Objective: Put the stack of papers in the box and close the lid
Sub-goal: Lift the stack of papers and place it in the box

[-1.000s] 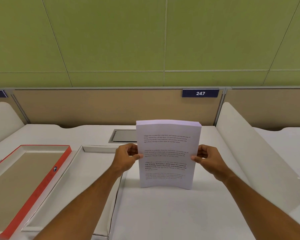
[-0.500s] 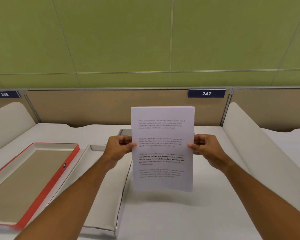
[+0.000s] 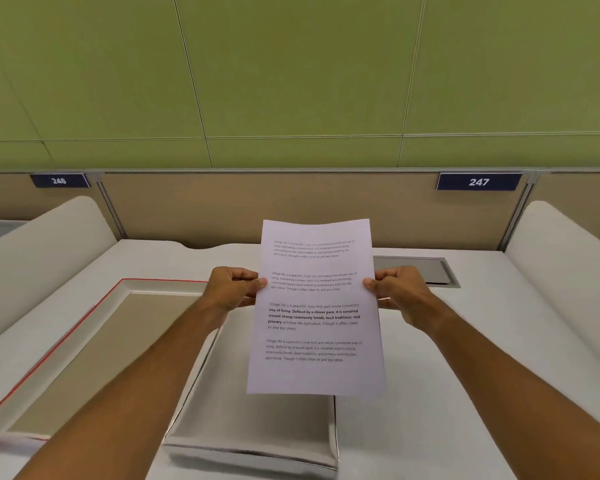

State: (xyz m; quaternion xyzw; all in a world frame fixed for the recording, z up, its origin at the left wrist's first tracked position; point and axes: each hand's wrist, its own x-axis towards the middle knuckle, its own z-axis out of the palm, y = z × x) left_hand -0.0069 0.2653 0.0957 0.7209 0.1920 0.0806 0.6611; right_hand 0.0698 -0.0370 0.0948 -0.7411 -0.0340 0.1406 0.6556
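I hold the stack of papers [image 3: 316, 306] upright in the air, its printed face toward me, above the open white box [image 3: 257, 427]. My left hand [image 3: 231, 287] grips the stack's left edge and my right hand [image 3: 400, 292] grips its right edge. The box lies on the white desk directly below the stack; the papers and my left arm hide its far part. The red-rimmed lid [image 3: 84, 341] lies upside down on the desk to the left of the box, its brown inside facing up.
White curved dividers stand at the left [image 3: 39, 251] and right [image 3: 565, 258] of the desk. A grey cable hatch [image 3: 413, 270] is set in the desk behind my right hand. A beige partition with number plates 246 and 247 closes the back.
The stack has come up off the desk and moved left, from beside the box to above it. My view has swung left, so box and lid sit more central.
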